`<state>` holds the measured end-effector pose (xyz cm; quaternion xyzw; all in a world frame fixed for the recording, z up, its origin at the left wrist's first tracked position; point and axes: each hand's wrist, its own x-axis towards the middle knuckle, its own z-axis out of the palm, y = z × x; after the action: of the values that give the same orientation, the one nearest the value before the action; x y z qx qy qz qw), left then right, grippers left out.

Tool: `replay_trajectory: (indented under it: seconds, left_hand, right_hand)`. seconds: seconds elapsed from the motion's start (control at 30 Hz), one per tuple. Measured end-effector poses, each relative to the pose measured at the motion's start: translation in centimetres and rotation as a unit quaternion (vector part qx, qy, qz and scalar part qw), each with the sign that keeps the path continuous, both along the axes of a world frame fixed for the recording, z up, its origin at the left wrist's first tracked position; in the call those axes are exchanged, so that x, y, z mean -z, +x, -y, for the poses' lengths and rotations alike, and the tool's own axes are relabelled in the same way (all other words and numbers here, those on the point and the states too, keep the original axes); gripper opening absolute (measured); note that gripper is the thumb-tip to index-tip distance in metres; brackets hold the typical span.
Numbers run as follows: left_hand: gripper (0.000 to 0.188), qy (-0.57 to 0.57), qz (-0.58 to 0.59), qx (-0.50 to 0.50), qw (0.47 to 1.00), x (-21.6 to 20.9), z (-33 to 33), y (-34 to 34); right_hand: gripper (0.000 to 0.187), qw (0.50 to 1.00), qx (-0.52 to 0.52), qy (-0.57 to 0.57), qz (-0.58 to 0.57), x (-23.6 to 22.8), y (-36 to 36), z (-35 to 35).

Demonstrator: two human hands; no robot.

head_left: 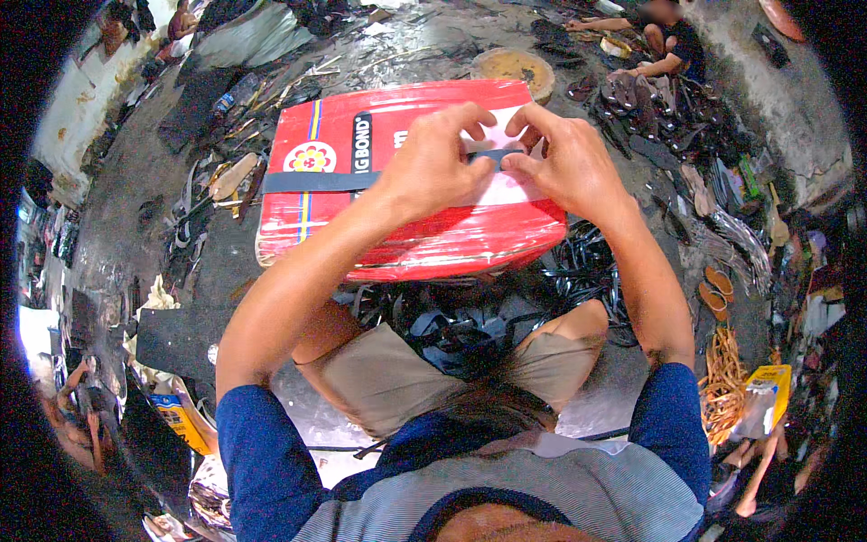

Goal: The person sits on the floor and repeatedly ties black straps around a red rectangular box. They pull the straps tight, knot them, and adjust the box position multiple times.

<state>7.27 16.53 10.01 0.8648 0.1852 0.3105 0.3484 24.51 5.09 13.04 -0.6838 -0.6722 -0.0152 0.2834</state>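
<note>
In front of my knees sits a boxy red package (406, 256) in shiny wrap, with a round flower emblem and a black label. A flat dark grey strip (316, 182) lies lengthwise across its top. My left hand (440, 161) is bent over the strip, thumb and fingers closed at it. Facing it, my right hand (569, 161) pinches the strip near its right end, fingers curled. A short piece of strip shows between the two thumbs. My fingers partly hide that end.
Black straps (456, 339) are heaped between my legs, and more (591, 271) lie right of the package. A round wooden block (515, 68) stands beyond it. Another person (673, 45) sits far right by dark footwear (637, 99). Tan strips (722, 379) and brown sandals (716, 291) lie right.
</note>
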Motion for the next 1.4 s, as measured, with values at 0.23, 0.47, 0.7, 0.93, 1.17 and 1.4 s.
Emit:
replay_trajectory:
  seconds: [0.23,0.47,0.7,0.93,1.17,1.4]
  left_hand:
    - [0.022,0.032,0.032,-0.021,0.999,1.5,1.3,2.3]
    - [0.017,0.117,0.035,-0.032,0.992,2.2,1.2,2.0]
    - [0.019,-0.015,0.046,-0.001,0.999,2.1,1.0,1.8]
    - [0.017,0.014,0.049,-0.031,0.998,2.7,0.7,2.1]
    - [0.011,0.013,0.034,-0.057,0.998,2.1,1.2,2.7]
    - [0.014,-0.027,-0.058,-0.055,0.996,-0.4,1.1,3.3]
  right_hand:
    - [0.017,0.992,-0.036,0.088,0.079,1.0,2.0,1.1]
    - [0.018,0.991,-0.080,0.080,0.075,1.2,2.5,2.0]
    - [0.018,0.991,-0.123,0.050,0.035,0.3,3.3,1.8]
    - [0.018,0.996,-0.060,0.063,-0.026,1.3,2.6,1.7]
    - [0.014,0.958,0.066,0.066,-0.270,4.8,2.5,0.4]
    - [0.017,0.920,0.054,0.057,-0.383,5.3,2.9,-0.7]
